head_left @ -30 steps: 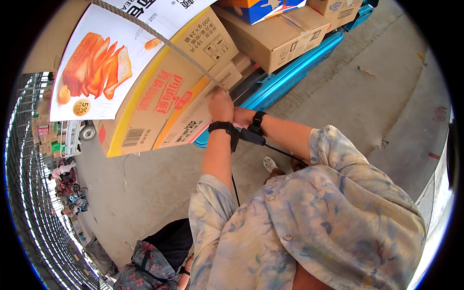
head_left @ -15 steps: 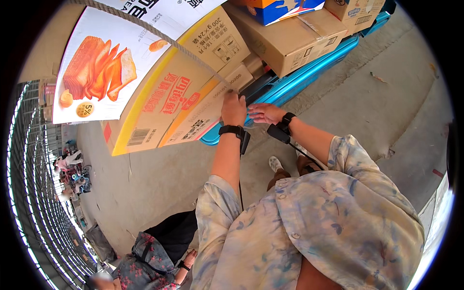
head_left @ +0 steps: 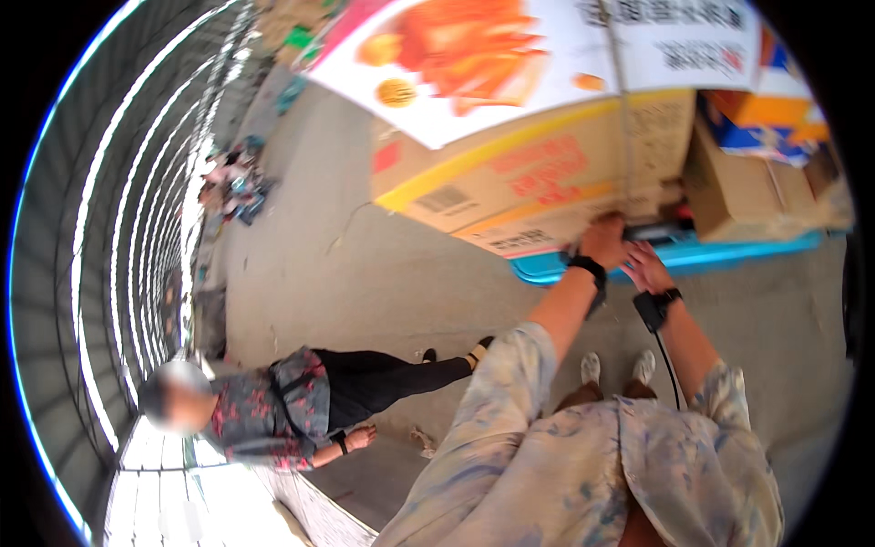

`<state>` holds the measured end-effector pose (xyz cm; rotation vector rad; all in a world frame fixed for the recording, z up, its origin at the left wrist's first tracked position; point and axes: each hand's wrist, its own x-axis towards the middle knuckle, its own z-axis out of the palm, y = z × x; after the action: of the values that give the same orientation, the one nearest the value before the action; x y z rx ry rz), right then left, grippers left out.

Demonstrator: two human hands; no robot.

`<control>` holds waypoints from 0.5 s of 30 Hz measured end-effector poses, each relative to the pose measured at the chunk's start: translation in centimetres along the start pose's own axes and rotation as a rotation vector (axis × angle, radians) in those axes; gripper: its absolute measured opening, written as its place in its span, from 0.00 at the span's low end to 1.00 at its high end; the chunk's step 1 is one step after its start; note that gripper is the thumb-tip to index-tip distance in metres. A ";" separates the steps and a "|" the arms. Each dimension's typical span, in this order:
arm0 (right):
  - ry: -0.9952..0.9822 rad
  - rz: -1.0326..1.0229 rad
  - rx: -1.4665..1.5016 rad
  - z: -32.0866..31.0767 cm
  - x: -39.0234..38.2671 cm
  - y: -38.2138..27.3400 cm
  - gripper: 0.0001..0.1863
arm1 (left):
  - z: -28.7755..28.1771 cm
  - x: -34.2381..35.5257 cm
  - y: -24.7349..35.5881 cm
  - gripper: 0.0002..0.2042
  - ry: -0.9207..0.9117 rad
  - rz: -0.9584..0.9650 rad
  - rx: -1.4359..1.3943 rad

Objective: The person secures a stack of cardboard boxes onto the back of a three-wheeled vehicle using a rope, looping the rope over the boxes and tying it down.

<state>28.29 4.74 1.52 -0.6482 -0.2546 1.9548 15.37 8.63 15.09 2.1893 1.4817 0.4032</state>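
Note:
My left hand [head_left: 603, 241] is closed around a dark bar [head_left: 658, 232] at the bottom of a big cardboard box [head_left: 538, 173] with a yellow stripe and red print. My right hand [head_left: 645, 265] lies just right of it, fingers stretched out against the blue cart deck [head_left: 729, 251]. Both wrists wear black bands. The box stands on the blue cart, and a white sheet with a food picture [head_left: 474, 64] covers its top. More brown boxes [head_left: 738, 187] sit on the cart to the right.
Another person in a flowered top and black trousers [head_left: 301, 410] stands on the concrete floor [head_left: 310, 273] at my lower left. A metal shutter wall [head_left: 100, 273] curves along the left. Some small goods [head_left: 232, 182] lie by it. My white shoes [head_left: 618, 367] are below the cart.
My head has turned, so the cart and boxes now sit at the upper right and the other person has come into view. My hands have moved lower on the cart and closer together.

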 end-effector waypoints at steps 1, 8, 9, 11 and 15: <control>-0.002 -0.009 0.065 0.4 0.6 0.3 0.18 | -0.5 -0.3 -0.2 0.20 -0.032 -0.082 -0.114; -0.107 -0.064 0.101 -1.5 3.3 3.2 0.20 | 0.0 -1.3 -1.3 0.18 -0.003 -0.217 -0.317; -0.084 -0.081 0.132 -1.1 3.3 3.5 0.20 | 0.1 -1.3 -1.4 0.18 0.010 -0.217 -0.297; -0.051 -0.113 0.185 -1.0 3.6 4.1 0.21 | 0.3 -1.3 -1.4 0.20 0.041 -0.197 -0.293; -0.071 -0.097 0.228 -1.1 4.1 4.5 0.20 | 1.0 -1.4 -1.4 0.22 0.076 -0.186 -0.278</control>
<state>24.02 6.12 -2.70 -0.4112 -0.1024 1.8812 14.21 7.56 13.53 1.8221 1.5501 0.5953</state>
